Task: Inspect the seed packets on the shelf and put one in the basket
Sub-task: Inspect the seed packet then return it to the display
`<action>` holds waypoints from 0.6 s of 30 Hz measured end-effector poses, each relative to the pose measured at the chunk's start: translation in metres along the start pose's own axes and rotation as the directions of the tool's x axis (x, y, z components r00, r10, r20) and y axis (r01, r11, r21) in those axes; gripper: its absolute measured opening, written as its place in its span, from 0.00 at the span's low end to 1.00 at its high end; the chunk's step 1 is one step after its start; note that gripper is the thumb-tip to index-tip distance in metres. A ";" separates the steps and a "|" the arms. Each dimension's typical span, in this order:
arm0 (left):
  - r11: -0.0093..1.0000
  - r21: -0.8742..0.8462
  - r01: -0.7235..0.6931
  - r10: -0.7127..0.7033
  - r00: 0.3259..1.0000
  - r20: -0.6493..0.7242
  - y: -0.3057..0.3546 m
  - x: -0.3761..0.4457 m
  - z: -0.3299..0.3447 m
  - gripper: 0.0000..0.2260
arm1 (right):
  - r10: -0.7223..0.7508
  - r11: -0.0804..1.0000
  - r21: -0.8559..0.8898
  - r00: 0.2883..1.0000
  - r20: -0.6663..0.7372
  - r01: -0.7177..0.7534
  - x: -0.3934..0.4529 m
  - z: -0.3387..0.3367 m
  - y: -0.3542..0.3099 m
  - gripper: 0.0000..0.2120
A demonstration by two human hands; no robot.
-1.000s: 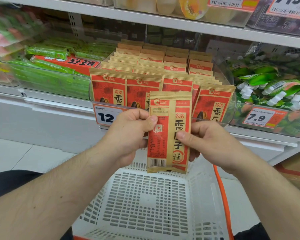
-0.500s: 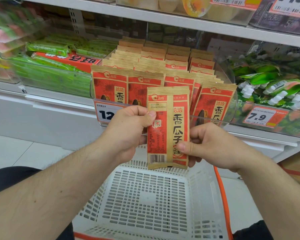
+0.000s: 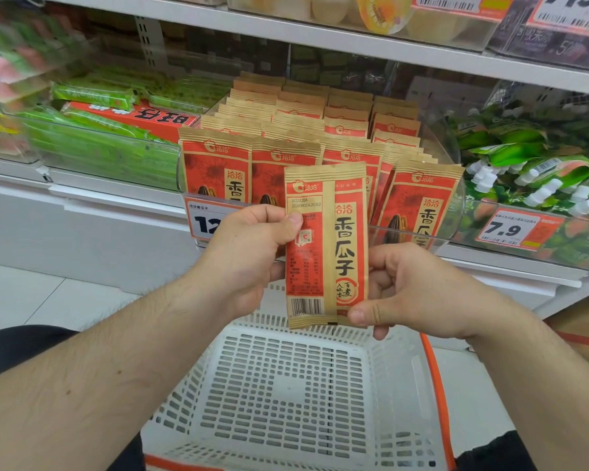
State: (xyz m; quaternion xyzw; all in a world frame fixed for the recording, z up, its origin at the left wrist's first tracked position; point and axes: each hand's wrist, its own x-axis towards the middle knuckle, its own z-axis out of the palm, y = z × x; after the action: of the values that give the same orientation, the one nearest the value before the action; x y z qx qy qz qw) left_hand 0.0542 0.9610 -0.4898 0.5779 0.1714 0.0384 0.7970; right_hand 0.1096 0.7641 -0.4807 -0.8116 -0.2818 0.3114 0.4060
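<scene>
Seed packet (image 3: pixel 325 246), red and tan, is held upright in front of the shelf (image 3: pixel 320 39), back panel with barcode and date stamp facing the camera, directly above the white basket (image 3: pixel 296 396). The left hand (image 3: pixel 252 253) pinches its upper left edge between thumb and curled fingers; the right hand (image 3: pixel 412 294) pinches its lower right corner likewise. The inspection step appears to be in hand; placement is not yet done. The next move would call for lowering the packet into the basket below and releasing both grips. The remaining packets (image 3: pixel 215 168) stand in a clear bin (image 3: pixel 456 212). The price tag (image 3: pixel 201 222) is partly covered by the left hand, the packet's small print is illegible, and the goods at far left are blurred.
</scene>
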 end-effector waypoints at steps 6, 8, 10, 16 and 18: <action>0.990 0.139 -0.029 0.020 0.998 0.063 -0.005 -0.003 0.001 0.06 | -0.084 0.992 0.094 0.996 -0.041 0.088 -0.006 0.008 -0.008 0.22; 0.973 0.224 -0.058 0.048 0.998 0.051 -0.008 -0.003 0.001 0.04 | -0.086 0.996 -0.030 0.993 -0.075 0.084 -0.007 0.012 -0.011 0.24; 0.938 0.330 -0.105 0.112 0.994 0.000 -0.011 -0.003 0.000 0.04 | -0.092 0.984 -0.162 0.990 -0.112 0.073 -0.007 0.014 -0.013 0.23; 0.934 0.301 -0.195 0.154 0.976 0.157 -0.009 -0.015 0.007 0.19 | -0.131 0.915 -0.399 0.979 -0.154 0.059 -0.006 0.020 -0.017 0.20; 0.939 0.298 -0.172 0.115 0.973 0.200 -0.009 -0.017 0.007 0.20 | -0.141 0.899 -0.432 0.980 -0.137 0.069 -0.005 0.021 -0.016 0.21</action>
State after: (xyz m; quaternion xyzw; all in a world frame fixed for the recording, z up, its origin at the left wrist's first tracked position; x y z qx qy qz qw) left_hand 0.0397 0.9472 -0.4922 0.7091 0.0600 0.0165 0.7023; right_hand 0.0879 0.7790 -0.4764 -0.8870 -0.3518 0.1517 0.2577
